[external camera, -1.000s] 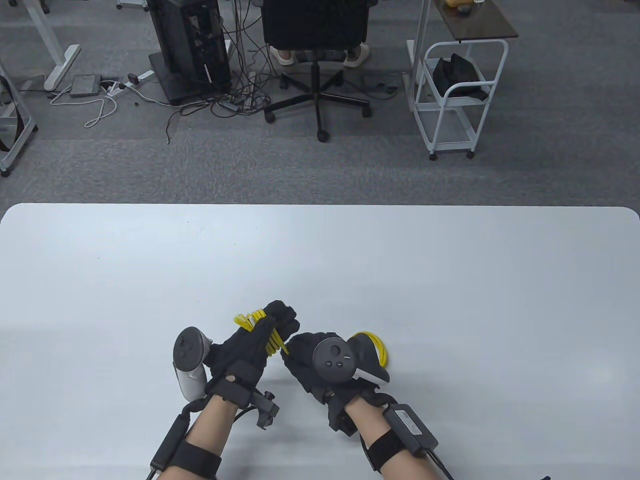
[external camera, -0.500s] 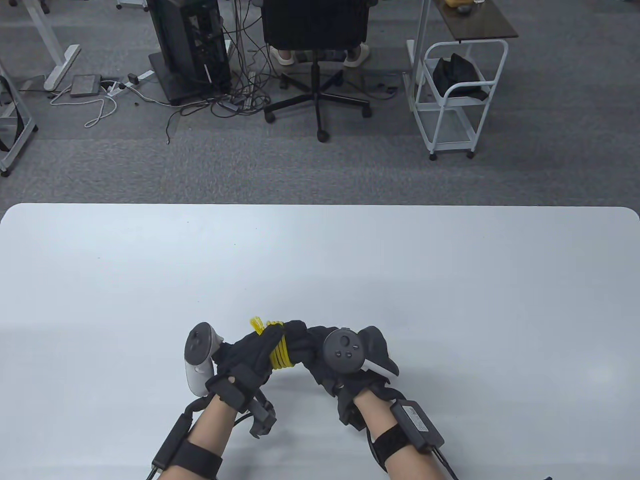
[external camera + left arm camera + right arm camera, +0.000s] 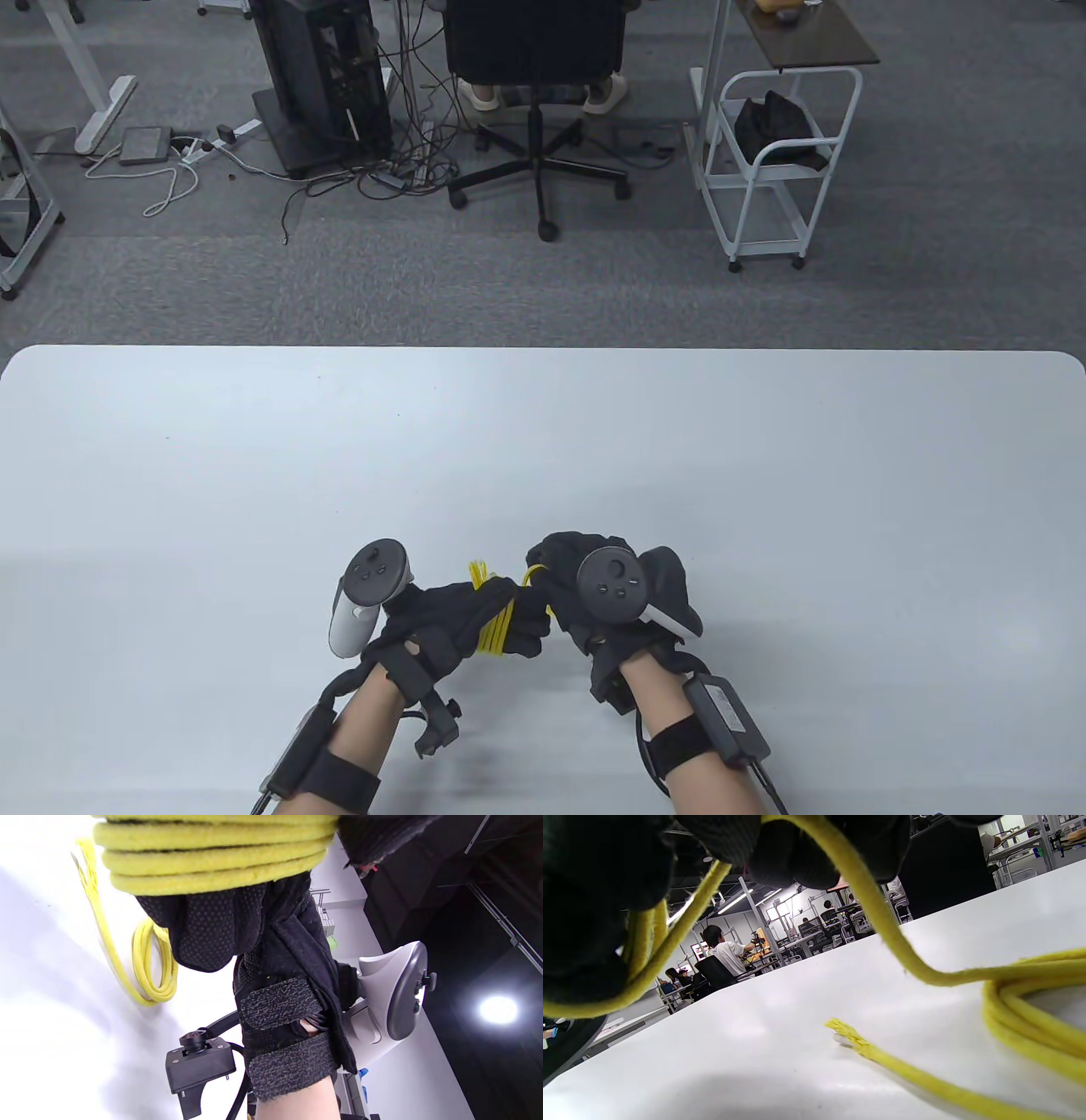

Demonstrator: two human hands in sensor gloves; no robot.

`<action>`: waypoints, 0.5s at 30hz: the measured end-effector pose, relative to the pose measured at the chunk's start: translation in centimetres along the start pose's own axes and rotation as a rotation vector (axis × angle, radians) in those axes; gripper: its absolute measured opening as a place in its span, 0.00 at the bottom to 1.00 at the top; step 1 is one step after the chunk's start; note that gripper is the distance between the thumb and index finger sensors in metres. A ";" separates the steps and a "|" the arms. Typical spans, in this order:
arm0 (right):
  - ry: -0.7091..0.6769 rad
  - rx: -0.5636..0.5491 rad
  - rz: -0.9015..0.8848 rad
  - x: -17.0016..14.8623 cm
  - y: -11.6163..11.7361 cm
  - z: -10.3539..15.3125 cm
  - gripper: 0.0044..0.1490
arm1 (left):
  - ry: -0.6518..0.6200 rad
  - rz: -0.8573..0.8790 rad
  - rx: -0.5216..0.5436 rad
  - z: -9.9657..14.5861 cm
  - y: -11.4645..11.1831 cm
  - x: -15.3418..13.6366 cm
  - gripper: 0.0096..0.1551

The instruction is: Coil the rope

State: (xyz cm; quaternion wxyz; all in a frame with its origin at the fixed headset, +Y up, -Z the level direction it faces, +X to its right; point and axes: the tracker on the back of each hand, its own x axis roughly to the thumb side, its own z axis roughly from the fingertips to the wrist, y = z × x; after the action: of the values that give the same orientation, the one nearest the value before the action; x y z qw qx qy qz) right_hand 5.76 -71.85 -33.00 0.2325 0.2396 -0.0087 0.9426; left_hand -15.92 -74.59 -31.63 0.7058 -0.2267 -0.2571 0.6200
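A yellow rope (image 3: 499,626) sits wound in several snug turns around the palm of the left hand (image 3: 462,615), low on the white tabletop (image 3: 543,458) at about six o'clock in the table view. The left wrist view shows four or more parallel turns (image 3: 212,853) stacked across the glove, with slack loops (image 3: 150,967) lying on the surface beyond. The left hand serves as the spool; whether its fingers are curled onto the turns cannot be told. The right hand (image 3: 594,594), just to the three o'clock side and nearly touching the left, is closed on the running strand, which passes through its fingers (image 3: 793,861) in the right wrist view and drops to the surface. A frayed free end (image 3: 846,1033) rests there beside further loops (image 3: 1031,1014).

The likeliest trouble appears to be the loose loops snagging on each other as they are drawn up, or the stacked turns sliding off the left fingertips if tension eases. The frayed end could also catch on a glove.

Room is generous toward twelve, nine and three o'clock, with bare surface on all those sides; the near edge at six o'clock lies close beneath the forearms, limiting any pull towards the body.
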 end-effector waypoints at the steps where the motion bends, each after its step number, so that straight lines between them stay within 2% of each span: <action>1: 0.000 -0.002 -0.005 0.0 0.0 0.0 0.25 | 0.002 0.002 0.002 0.0 0.0 0.0 0.33; 9: -0.003 -0.040 -0.087 0.1 -0.3 0.1 0.25 | 0.082 -0.038 -0.060 0.0 0.2 -0.5 0.35; 15: -0.061 -0.076 -0.113 1.7 -0.1 0.2 0.25 | 0.122 -0.098 0.060 0.3 0.5 -0.5 0.36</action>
State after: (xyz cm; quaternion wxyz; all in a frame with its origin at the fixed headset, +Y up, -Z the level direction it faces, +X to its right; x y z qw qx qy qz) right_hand 4.59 -71.05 -32.10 0.2937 0.2592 -0.0381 0.9193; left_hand -16.58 -75.04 -31.75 0.7561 -0.2299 -0.2057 0.5772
